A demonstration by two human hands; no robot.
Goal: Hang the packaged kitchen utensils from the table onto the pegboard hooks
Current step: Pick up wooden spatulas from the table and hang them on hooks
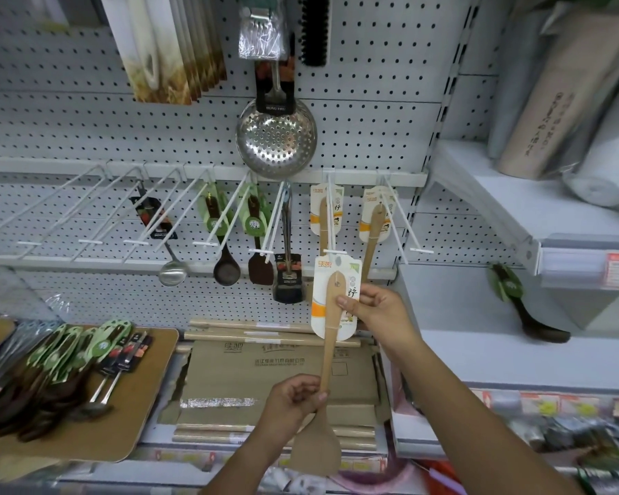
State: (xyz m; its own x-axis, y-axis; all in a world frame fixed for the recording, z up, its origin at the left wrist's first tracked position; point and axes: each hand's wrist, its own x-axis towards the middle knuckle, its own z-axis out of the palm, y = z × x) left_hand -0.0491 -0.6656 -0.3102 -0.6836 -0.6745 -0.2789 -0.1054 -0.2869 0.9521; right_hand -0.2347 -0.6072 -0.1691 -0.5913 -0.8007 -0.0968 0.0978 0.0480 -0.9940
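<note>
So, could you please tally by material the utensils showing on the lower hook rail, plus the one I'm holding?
Metal: 2, ladle and turner
Dark wood: 2, spoon and dark spatula
Pale wood: 3, two hung spatulas, one held spatula
Total: 7
More may hide behind.

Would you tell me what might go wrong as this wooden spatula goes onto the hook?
The hole in the card sits just below the hook tip, so it may miss and bend the card. The right hand pinches only the card, the left hand the spatula handle; a slip could drop it.
</note>
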